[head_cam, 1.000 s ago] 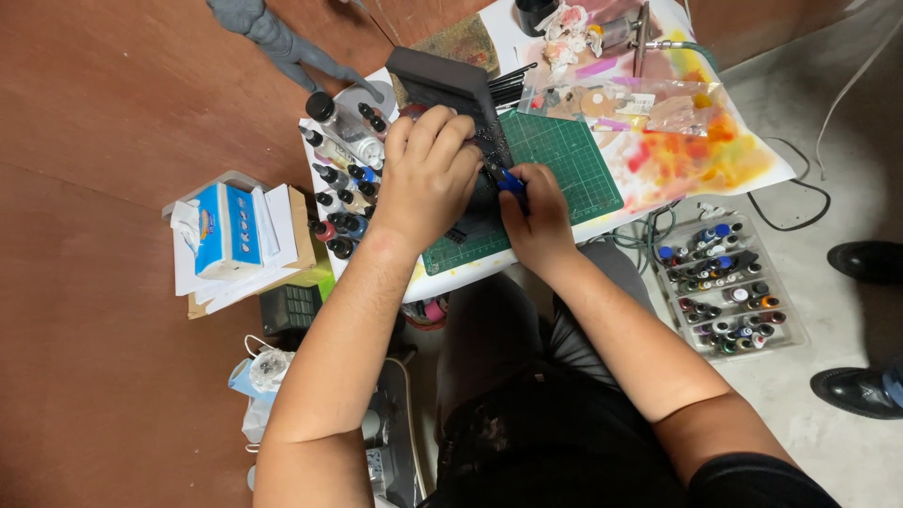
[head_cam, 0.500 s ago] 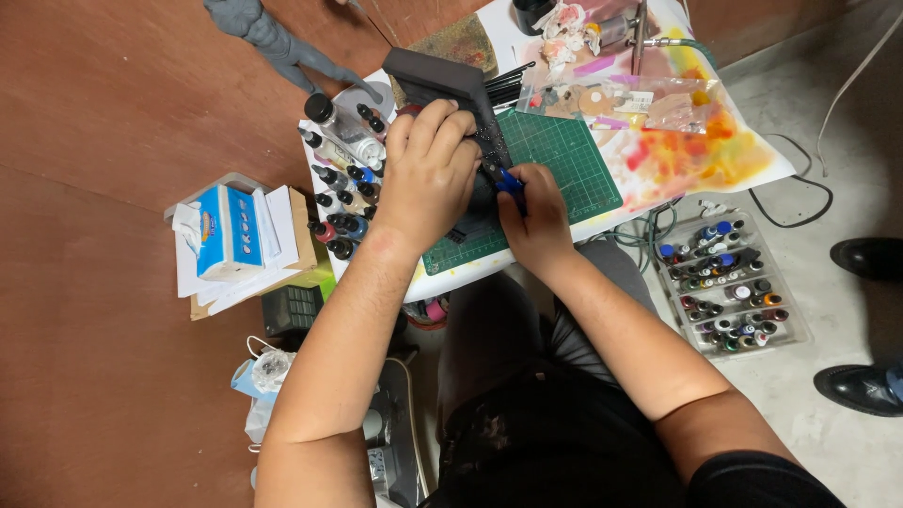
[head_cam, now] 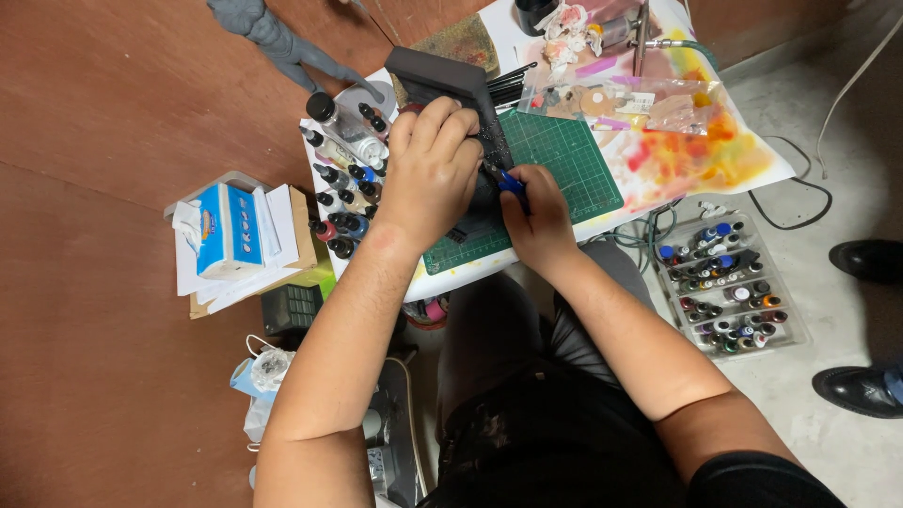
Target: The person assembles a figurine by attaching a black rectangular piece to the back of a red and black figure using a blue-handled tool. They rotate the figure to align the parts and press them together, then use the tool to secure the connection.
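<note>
Head view: one dark grey model part (head_cam: 451,80) lies at 12 o'clock on the green cutting mat (head_cam: 564,155), one left hand (head_cam: 431,174) clamped over it. One right hand (head_cam: 538,218), at 3 o'clock of the left, closes on a blue-handled tool (head_cam: 511,183). The white worktop (head_cam: 743,160) is paint-stained; one tissue box (head_cam: 226,230) at 9 o'clock; brown floor.

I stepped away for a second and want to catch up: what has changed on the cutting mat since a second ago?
Almost nothing. The left hand still clamps the dark grey part on the green cutting mat, and the right hand still holds the blue-handled tool against it. The paint bottles and tissue box stayed put.
</note>
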